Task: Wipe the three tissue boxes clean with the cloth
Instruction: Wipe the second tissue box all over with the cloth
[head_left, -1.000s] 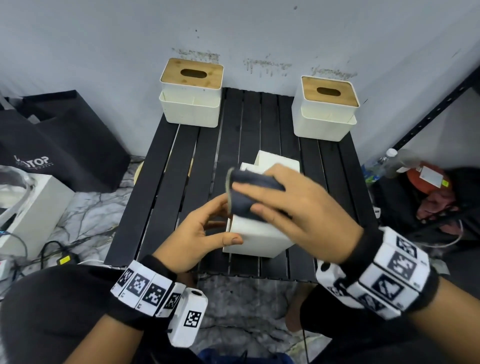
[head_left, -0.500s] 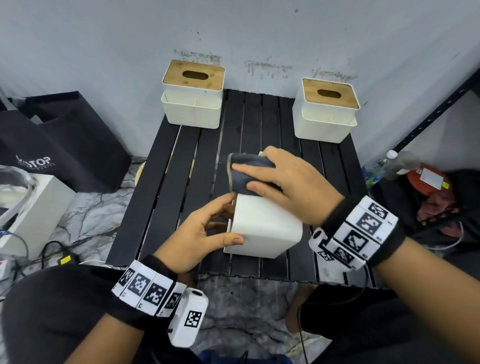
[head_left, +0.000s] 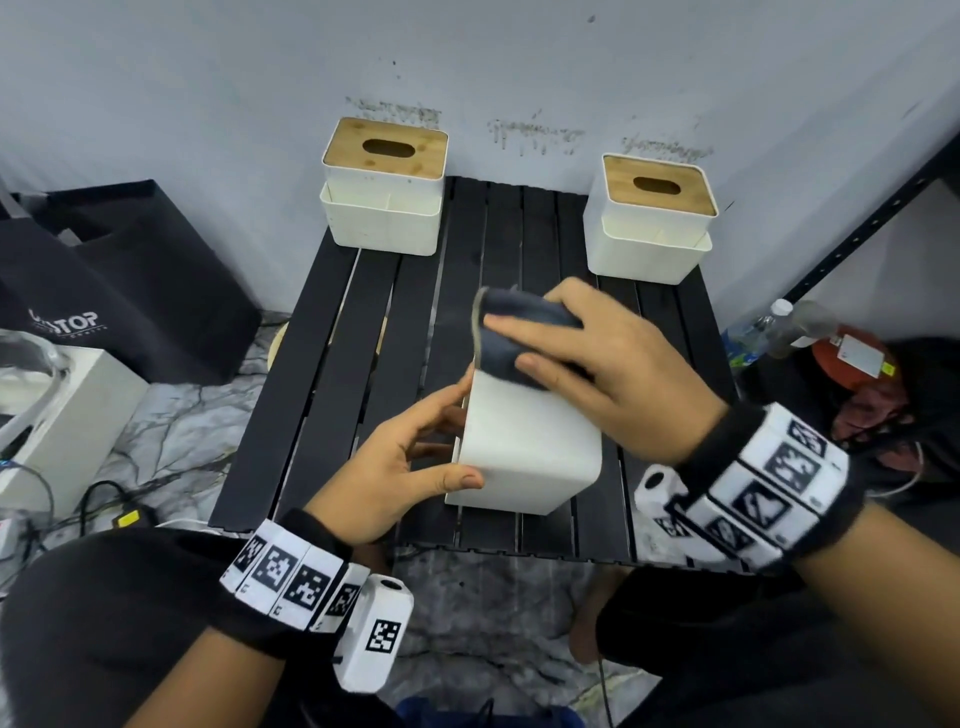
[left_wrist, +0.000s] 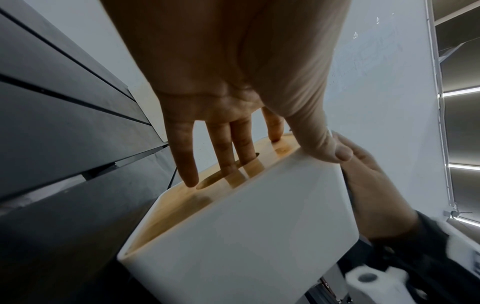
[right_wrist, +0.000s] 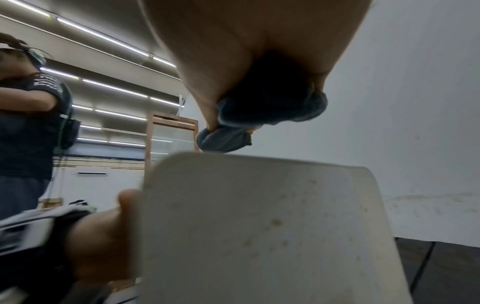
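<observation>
A white tissue box (head_left: 524, 452) lies on its side in the middle of the black slatted table (head_left: 332, 395), wooden lid (left_wrist: 228, 174) facing left. My left hand (head_left: 457, 431) grips it, fingers on the lid and thumb over the edge onto the white upper face (left_wrist: 246, 236). My right hand (head_left: 550, 338) holds a bunched dark blue-grey cloth (head_left: 498, 343) at the far end of that face; from the right wrist the cloth (right_wrist: 272, 111) sits just past the box's speckled face (right_wrist: 272, 226). Two more tissue boxes stand upright at the back left (head_left: 384, 192) and back right (head_left: 654, 218).
The wall rises right behind the back boxes. A black bag (head_left: 130, 291), a white case (head_left: 62, 415) and cables (head_left: 104, 499) lie on the floor to the left. A bottle (head_left: 763, 327), a red item (head_left: 852, 358) and a rack post (head_left: 857, 218) are to the right.
My right hand has slid the cloth along the box's upper face, away from me to its far end. The left hand has kept its hold on the box.
</observation>
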